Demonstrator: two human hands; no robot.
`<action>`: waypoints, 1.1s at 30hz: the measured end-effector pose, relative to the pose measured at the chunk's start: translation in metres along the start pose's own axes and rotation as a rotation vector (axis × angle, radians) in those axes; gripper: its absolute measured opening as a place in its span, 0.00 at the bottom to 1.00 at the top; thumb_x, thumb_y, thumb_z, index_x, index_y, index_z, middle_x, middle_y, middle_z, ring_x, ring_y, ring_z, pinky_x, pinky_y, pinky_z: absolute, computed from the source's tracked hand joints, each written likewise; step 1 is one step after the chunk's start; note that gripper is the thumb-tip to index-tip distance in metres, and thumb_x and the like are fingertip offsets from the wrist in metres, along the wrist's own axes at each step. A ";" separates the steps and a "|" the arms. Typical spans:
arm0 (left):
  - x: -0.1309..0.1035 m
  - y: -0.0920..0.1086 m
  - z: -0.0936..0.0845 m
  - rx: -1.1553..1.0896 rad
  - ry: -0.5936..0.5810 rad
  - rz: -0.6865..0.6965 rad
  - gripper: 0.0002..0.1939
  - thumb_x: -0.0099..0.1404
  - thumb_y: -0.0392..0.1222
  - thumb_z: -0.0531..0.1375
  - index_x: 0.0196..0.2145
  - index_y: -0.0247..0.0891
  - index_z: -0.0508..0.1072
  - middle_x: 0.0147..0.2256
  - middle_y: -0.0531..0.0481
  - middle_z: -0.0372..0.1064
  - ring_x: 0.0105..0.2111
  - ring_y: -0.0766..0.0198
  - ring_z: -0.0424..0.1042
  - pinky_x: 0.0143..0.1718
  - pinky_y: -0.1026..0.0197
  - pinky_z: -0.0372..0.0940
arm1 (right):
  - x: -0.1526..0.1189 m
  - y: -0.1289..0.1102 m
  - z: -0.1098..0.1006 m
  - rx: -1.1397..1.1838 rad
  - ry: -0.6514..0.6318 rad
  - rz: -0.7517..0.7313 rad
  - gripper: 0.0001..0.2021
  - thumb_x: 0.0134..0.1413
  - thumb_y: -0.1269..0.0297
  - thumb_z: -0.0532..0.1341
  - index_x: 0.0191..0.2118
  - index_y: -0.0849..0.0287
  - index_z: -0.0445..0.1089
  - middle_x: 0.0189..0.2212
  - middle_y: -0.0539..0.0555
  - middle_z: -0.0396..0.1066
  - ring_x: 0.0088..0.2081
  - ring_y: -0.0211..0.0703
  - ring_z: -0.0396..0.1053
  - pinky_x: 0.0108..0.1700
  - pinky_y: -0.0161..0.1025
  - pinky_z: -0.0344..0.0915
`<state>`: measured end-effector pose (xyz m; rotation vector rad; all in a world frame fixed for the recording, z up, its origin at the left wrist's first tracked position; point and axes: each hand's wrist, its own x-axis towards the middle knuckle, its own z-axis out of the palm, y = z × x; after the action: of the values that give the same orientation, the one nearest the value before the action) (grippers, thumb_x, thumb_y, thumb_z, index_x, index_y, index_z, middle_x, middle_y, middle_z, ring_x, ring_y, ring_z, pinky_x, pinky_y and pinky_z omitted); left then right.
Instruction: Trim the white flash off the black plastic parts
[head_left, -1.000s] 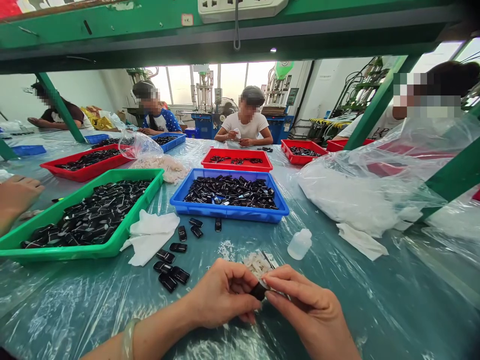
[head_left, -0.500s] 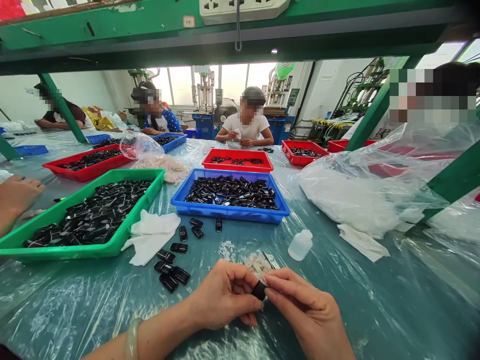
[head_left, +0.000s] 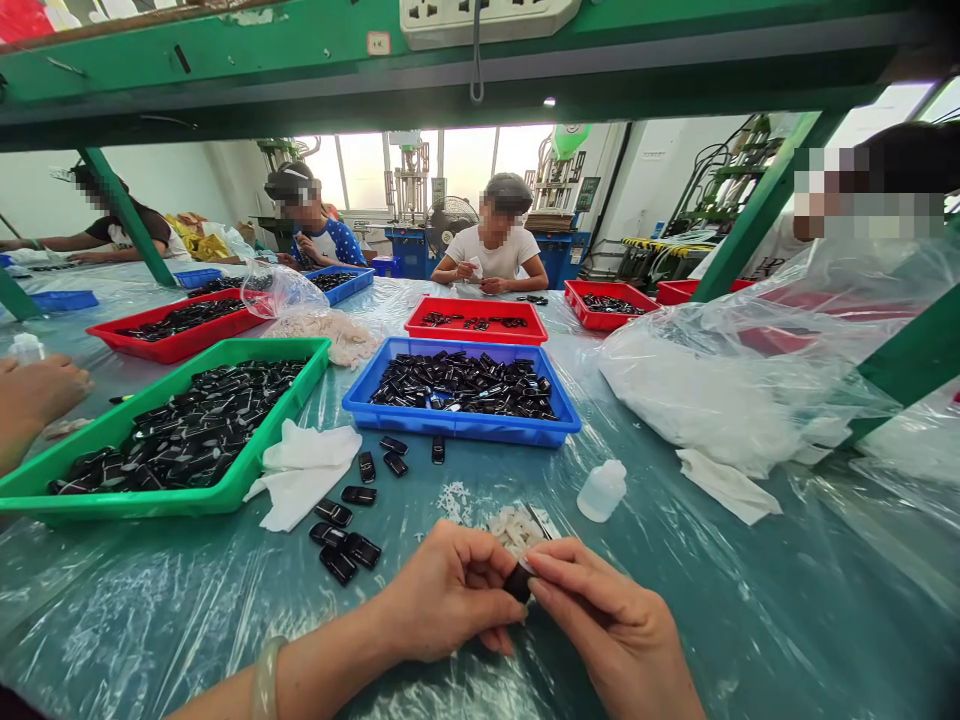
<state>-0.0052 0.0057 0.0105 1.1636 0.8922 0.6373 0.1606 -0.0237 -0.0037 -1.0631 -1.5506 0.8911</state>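
Note:
My left hand grips a small black plastic part between thumb and fingers, low in the middle of the view. Against the part's upper end, my right hand is pinched on a scrap of white material, mostly covered by the fingertips. Just beyond the hands lies a heap of small whitish pieces, with a thin metal tool beside it. Several loose black parts rest on the table to the left. A small translucent bottle stands to the right.
A green tray and a blue tray, both full of black parts, stand ahead. Clear plastic bags bulge at right, near a slanted green post. A white cloth lies between trays. Co-workers sit across; a co-worker's hand is at left.
My hands hold nearly the same pose on the black part. At the left edge, a white bottle has appeared by the co-worker's hand. The co-worker in blue has raised a hand.

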 end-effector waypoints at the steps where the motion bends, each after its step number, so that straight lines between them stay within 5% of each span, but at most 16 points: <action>1: 0.000 0.000 0.000 0.003 0.002 0.000 0.04 0.47 0.34 0.63 0.24 0.31 0.72 0.16 0.54 0.67 0.16 0.70 0.68 0.19 0.70 0.64 | 0.000 0.000 0.000 -0.006 -0.001 -0.004 0.11 0.50 0.70 0.63 0.37 0.46 0.78 0.32 0.50 0.75 0.33 0.41 0.73 0.34 0.32 0.70; 16: -0.001 -0.001 0.001 0.058 0.029 0.032 0.02 0.48 0.33 0.61 0.23 0.31 0.72 0.15 0.54 0.66 0.16 0.70 0.67 0.18 0.70 0.62 | -0.004 0.005 0.003 -0.104 0.022 -0.057 0.07 0.52 0.69 0.61 0.34 0.52 0.76 0.32 0.51 0.73 0.32 0.39 0.72 0.34 0.31 0.70; 22: -0.001 0.001 0.002 -0.076 0.022 0.034 0.05 0.47 0.34 0.63 0.24 0.31 0.70 0.15 0.54 0.67 0.16 0.69 0.69 0.18 0.70 0.64 | -0.007 0.012 0.002 -0.026 0.122 -0.022 0.15 0.50 0.69 0.63 0.45 0.50 0.73 0.34 0.51 0.75 0.34 0.40 0.73 0.37 0.32 0.71; 33: 0.000 0.000 0.003 -0.096 0.029 0.011 0.05 0.46 0.33 0.63 0.22 0.31 0.70 0.13 0.53 0.66 0.14 0.68 0.68 0.15 0.71 0.62 | -0.003 0.002 0.003 -0.104 0.035 -0.127 0.10 0.52 0.71 0.61 0.38 0.49 0.74 0.32 0.48 0.73 0.32 0.37 0.72 0.34 0.28 0.68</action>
<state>-0.0026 0.0046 0.0108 1.0760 0.8705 0.7004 0.1583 -0.0259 -0.0067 -1.0354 -1.6302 0.7092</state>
